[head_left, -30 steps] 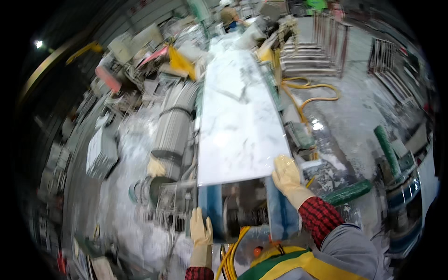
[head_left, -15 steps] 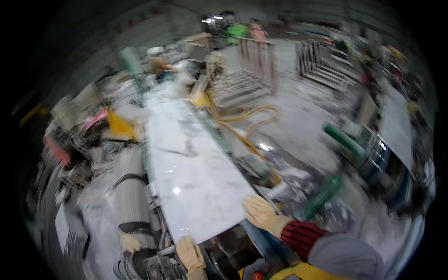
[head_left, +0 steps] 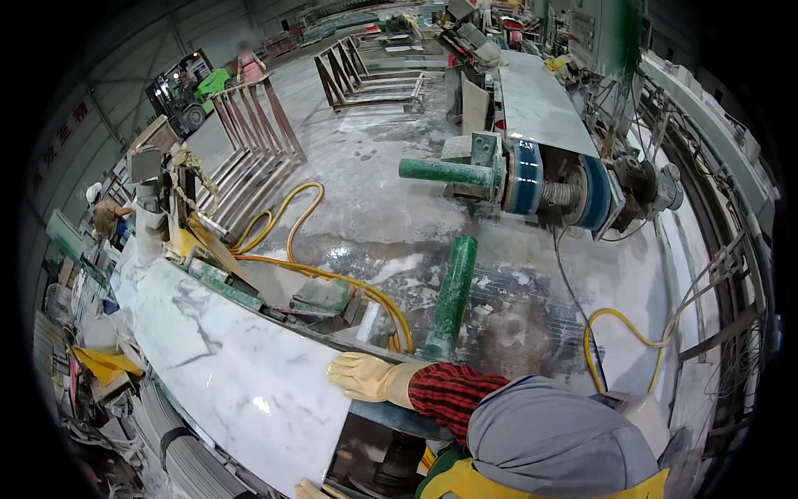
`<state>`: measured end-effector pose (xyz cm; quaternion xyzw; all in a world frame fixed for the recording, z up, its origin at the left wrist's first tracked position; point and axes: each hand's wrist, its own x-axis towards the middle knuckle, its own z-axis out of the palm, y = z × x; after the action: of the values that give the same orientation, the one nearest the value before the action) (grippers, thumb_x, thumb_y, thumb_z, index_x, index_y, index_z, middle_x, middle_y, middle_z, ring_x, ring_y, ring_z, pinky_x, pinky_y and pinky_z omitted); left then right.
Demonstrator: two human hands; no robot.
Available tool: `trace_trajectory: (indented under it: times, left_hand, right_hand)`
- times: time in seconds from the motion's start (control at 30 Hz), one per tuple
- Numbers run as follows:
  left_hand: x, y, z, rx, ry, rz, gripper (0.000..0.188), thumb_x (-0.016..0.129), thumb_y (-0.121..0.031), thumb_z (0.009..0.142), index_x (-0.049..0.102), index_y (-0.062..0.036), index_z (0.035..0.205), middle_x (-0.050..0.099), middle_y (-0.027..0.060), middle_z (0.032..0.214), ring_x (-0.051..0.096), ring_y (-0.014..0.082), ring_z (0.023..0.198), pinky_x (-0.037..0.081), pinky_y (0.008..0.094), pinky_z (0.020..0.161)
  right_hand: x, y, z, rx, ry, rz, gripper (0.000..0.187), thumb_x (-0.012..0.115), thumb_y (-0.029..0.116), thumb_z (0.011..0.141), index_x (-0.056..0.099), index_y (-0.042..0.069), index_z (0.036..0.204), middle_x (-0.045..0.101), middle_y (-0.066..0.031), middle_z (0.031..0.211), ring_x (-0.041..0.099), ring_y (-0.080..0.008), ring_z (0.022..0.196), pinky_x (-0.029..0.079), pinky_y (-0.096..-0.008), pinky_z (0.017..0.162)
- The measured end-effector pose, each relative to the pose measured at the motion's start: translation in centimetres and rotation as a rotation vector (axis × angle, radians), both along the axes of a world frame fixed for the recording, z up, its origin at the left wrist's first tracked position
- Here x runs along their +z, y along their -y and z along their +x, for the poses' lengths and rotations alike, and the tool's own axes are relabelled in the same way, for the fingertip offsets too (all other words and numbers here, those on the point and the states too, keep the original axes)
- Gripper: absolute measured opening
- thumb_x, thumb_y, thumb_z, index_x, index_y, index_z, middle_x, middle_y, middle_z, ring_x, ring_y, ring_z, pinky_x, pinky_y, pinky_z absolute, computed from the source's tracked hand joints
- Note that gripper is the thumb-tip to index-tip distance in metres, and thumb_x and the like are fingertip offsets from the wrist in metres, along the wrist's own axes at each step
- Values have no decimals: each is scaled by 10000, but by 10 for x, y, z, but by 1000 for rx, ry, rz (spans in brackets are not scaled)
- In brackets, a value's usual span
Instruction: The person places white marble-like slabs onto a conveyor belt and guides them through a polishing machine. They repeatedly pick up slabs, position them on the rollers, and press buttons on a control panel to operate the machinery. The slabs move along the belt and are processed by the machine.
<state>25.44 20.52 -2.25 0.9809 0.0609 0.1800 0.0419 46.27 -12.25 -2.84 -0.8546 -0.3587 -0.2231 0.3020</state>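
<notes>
A long white slab with grey veins [head_left: 249, 378] lies on a machine bed and runs away to the far left. My right hand [head_left: 366, 378], in a cream rubber glove, rests flat on the slab's right edge near its close corner, fingers stretched. At the bottom edge of the picture, the gloved fingers of my left hand [head_left: 312, 491] show in part beside the slab's near end. They look stretched out; the rest of that hand is out of the picture. A red and black checked cuff [head_left: 455, 394] and a grey sleeve cover my right arm.
A green roller [head_left: 453, 291] stands past my right hand. Yellow hose [head_left: 312, 268] crosses the wet floor. Another machine with blue-banded rollers [head_left: 525, 176] carries a pale slab [head_left: 544, 104]. Metal racks [head_left: 258, 133], a green forklift [head_left: 199, 91] and people are farther off.
My view has swung to the right and become sharp, so the slab now sits at lower left. My right hand stays on its edge; less of my left hand shows.
</notes>
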Motion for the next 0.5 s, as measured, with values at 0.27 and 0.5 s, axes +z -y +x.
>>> trace_trajectory:
  times: [0.27, 0.5]
  left_hand:
    - [-24, -15, -10, -3, -31, 47, 542, 477, -336, 1086, 539, 32, 1478, 488, 329, 1514, 438, 512, 1408, 305, 601, 1202]
    - [-21, -13, -14, -38, 13, 32, 557, 494, -309, 1076, 517, 88, 1466, 482, 382, 1482, 442, 547, 1380, 307, 608, 1196]
  right_hand:
    - [-3, -6, 2, -49, -10, -28, 332, 702, 209, 832, 629, 53, 1116, 622, -130, 1174, 612, -331, 1133, 466, -439, 1052]
    - [12, -1, -5, -67, 133, 59, 296, 709, 178, 795, 609, 55, 1044, 585, -102, 1060, 608, -304, 1028, 482, -422, 963]
